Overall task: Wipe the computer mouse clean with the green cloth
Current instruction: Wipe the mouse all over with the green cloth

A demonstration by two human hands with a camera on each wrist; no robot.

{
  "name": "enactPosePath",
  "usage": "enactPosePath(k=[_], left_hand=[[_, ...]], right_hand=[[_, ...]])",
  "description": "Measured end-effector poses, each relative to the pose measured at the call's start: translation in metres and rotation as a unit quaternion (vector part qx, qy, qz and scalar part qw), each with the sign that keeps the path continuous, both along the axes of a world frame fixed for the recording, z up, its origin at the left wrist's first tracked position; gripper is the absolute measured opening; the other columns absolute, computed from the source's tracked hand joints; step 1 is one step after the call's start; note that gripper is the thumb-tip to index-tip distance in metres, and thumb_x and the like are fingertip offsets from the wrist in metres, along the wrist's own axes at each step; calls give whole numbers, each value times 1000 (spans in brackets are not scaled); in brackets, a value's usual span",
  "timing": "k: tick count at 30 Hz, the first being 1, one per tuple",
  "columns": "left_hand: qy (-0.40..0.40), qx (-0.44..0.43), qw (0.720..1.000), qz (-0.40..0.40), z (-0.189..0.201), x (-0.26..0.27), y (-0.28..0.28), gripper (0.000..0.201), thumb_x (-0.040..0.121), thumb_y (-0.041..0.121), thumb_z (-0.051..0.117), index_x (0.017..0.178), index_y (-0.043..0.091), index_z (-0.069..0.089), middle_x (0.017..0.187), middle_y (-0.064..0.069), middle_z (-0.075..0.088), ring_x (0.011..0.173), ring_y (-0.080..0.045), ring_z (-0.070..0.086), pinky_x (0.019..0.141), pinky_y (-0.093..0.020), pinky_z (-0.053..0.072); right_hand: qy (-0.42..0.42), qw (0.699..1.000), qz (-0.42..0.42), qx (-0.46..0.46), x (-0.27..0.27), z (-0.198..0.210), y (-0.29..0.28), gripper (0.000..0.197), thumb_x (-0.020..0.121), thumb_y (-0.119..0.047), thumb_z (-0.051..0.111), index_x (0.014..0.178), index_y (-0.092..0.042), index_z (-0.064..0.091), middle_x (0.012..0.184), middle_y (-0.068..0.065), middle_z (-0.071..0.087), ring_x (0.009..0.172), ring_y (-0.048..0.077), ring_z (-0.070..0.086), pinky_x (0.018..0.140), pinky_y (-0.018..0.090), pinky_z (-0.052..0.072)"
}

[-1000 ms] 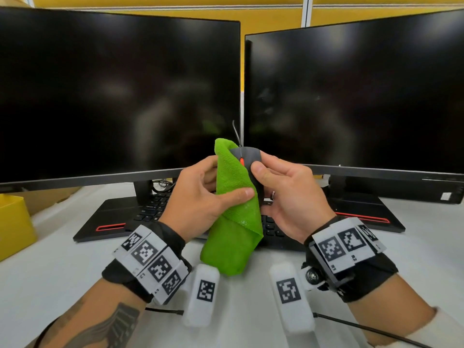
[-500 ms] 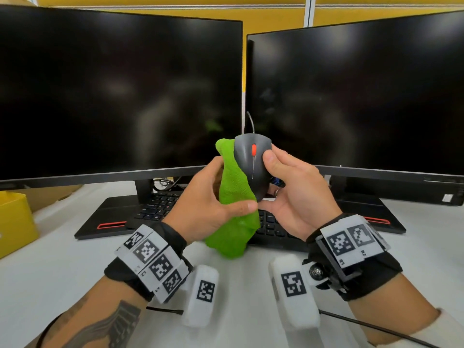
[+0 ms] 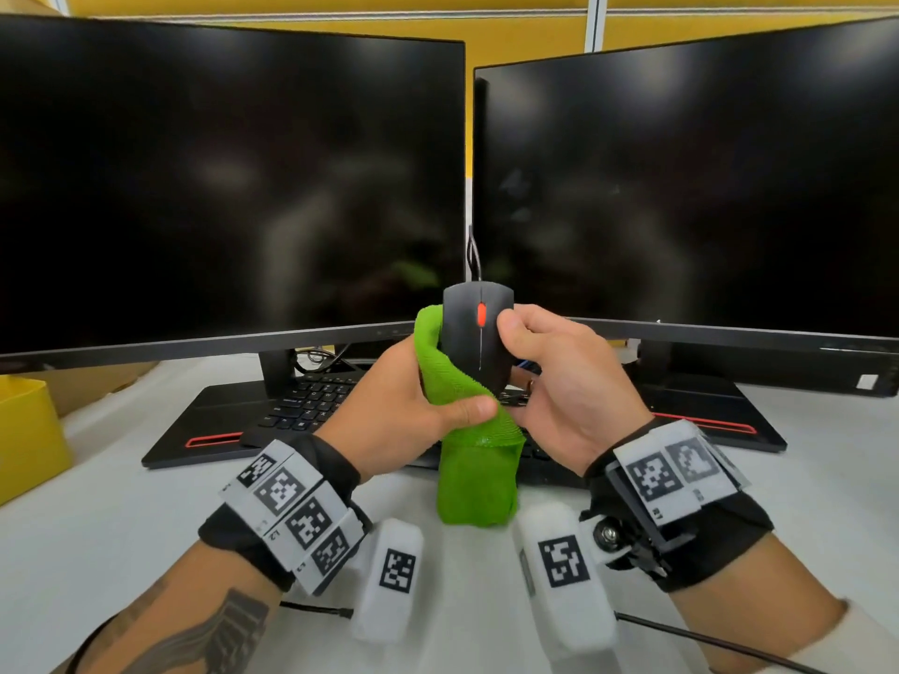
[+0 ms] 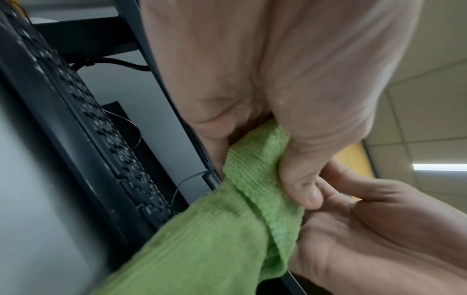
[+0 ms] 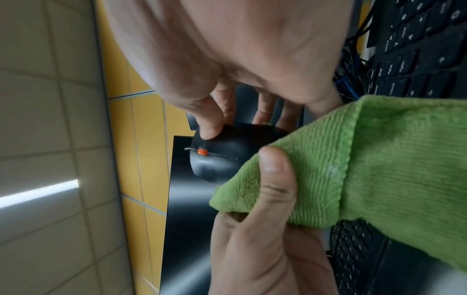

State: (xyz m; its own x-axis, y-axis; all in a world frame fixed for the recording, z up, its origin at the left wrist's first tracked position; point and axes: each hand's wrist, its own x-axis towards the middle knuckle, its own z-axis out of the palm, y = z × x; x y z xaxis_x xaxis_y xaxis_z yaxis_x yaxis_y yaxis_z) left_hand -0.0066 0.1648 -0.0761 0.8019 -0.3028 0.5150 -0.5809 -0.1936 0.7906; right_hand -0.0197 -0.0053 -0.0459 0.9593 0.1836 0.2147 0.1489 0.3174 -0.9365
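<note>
A black wired mouse [image 3: 479,340] with an orange scroll wheel is held upright above the keyboard, its top facing me. My right hand [image 3: 549,377] grips it, thumb on its right button and fingers behind. My left hand [image 3: 413,406] holds the green cloth [image 3: 474,459] against the mouse's left side and lower end, thumb pressing the cloth; the rest of the cloth hangs down. In the right wrist view the mouse [image 5: 227,155] shows with the cloth [image 5: 366,169] wrapped over its rear. The left wrist view shows the cloth [image 4: 252,219] under my thumb; the mouse is hidden there.
Two dark monitors [image 3: 233,187] [image 3: 691,197] stand side by side just behind the hands. A black keyboard [image 3: 301,406] lies under them on the white desk [image 3: 97,518]. A yellow box [image 3: 29,430] sits at the left edge. The mouse cable [image 3: 473,255] rises between the monitors.
The mouse has turned so its top faces me and has come out of the cloth. The cloth has slid down from the mouse's top to its left side and lower end.
</note>
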Motion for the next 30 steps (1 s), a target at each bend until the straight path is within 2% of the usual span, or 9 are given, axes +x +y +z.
enactPosePath(k=[2, 5, 9, 12, 15, 19, 24, 28, 30], left_hand=[[-3, 28, 1000, 12, 1, 1, 3, 41, 84, -4, 83, 120, 14, 71, 107, 4, 81, 99, -6, 76, 86, -22, 58], [-8, 52, 998, 22, 5, 0, 5, 38, 85, -1, 84, 116, 17, 73, 107, 1, 82, 100, -13, 77, 90, -30, 61], [-3, 36, 999, 4, 6, -2, 7, 34, 88, -4, 79, 118, 10, 73, 112, -8, 81, 105, -20, 77, 93, -33, 62], [-7, 32, 999, -1, 6, -1, 9, 32, 91, 0, 78, 119, 15, 74, 114, -6, 82, 110, -23, 77, 96, -35, 62], [-16, 36, 999, 0, 7, 0, 11, 28, 92, 2, 76, 112, 21, 76, 109, -1, 83, 102, -15, 78, 91, -29, 61], [-15, 39, 999, 2, 7, 0, 13, 20, 93, 7, 75, 108, 19, 78, 105, -1, 84, 98, -12, 78, 90, -29, 61], [5, 16, 1000, 26, 4, 5, 16, 20, 100, 13, 67, 110, 0, 77, 106, -11, 83, 102, -25, 79, 97, -45, 61], [10, -10, 1000, 15, 6, 2, 15, 21, 101, 13, 64, 117, 3, 74, 109, -13, 82, 102, -24, 79, 91, -36, 62], [26, -32, 999, -7, 8, 0, 14, 28, 100, 18, 65, 123, 5, 70, 113, -15, 81, 105, -27, 78, 92, -38, 63]], right_hand=[[-14, 997, -39, -63, -1, -1, 1, 24, 106, -25, 54, 105, -21, 77, 97, -5, 78, 91, 11, 68, 76, 37, 51], [-26, 992, -75, -96, 5, -1, -5, 22, 102, -32, 60, 106, -24, 80, 99, -13, 79, 97, 8, 64, 79, 36, 39], [-37, 999, -35, -9, 11, 0, -10, 21, 102, -18, 60, 107, -8, 77, 71, -4, 61, 60, 11, 42, 56, 27, 33], [-20, 999, -14, 47, 13, 2, -14, 28, 103, -13, 58, 121, 6, 69, 70, -2, 53, 56, 10, 39, 49, 23, 37], [-3, 997, 1, 71, 14, 3, -18, 30, 102, -13, 58, 123, 5, 69, 74, -1, 53, 55, 10, 41, 50, 23, 39], [8, 996, 8, 87, 12, 8, -23, 21, 102, -13, 57, 111, -3, 73, 72, -1, 57, 56, 12, 40, 50, 24, 37], [44, 991, -17, 129, 10, 12, -28, 16, 102, -16, 58, 96, -9, 71, 64, -4, 56, 51, 10, 38, 48, 23, 39], [51, 987, -44, 146, 11, 12, -28, 12, 100, -18, 64, 94, -9, 69, 63, -4, 58, 46, 9, 45, 50, 24, 45], [43, 988, -72, 132, 13, 10, -29, 11, 98, -18, 67, 91, -11, 71, 66, -3, 58, 47, 10, 50, 52, 26, 47]])
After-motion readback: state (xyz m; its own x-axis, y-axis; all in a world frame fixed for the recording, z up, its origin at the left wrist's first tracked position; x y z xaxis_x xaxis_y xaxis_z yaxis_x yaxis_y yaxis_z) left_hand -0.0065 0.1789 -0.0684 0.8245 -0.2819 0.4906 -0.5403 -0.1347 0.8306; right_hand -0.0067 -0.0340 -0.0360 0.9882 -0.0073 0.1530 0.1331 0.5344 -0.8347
